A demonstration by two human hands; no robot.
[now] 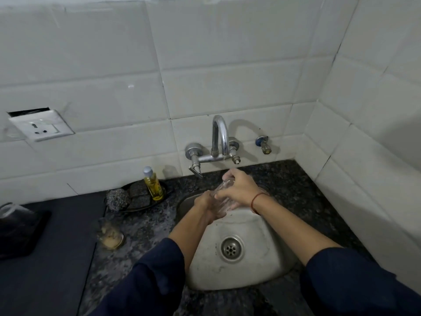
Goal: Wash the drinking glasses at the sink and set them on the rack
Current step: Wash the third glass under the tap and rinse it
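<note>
A clear drinking glass (224, 192) is held tilted over the steel sink (257, 270), just below the chrome tap (219, 137). My left hand (208, 208) grips its lower end from the left. My right hand (239, 190) wraps over its upper part, with fingers at the rim. A thin stream of water seems to run from the spout onto the hands. A second glass (109, 233) with soapy residue stands on the counter left of the sink.
A black dish (167, 192) behind the second glass holds a steel scourer (118, 199), dark scrub pads and a bottle of yellow liquid (153, 183). A dark mat (57, 258) covers the left counter, with a black tray and clear container (13, 215). A wall socket (41, 127) is above.
</note>
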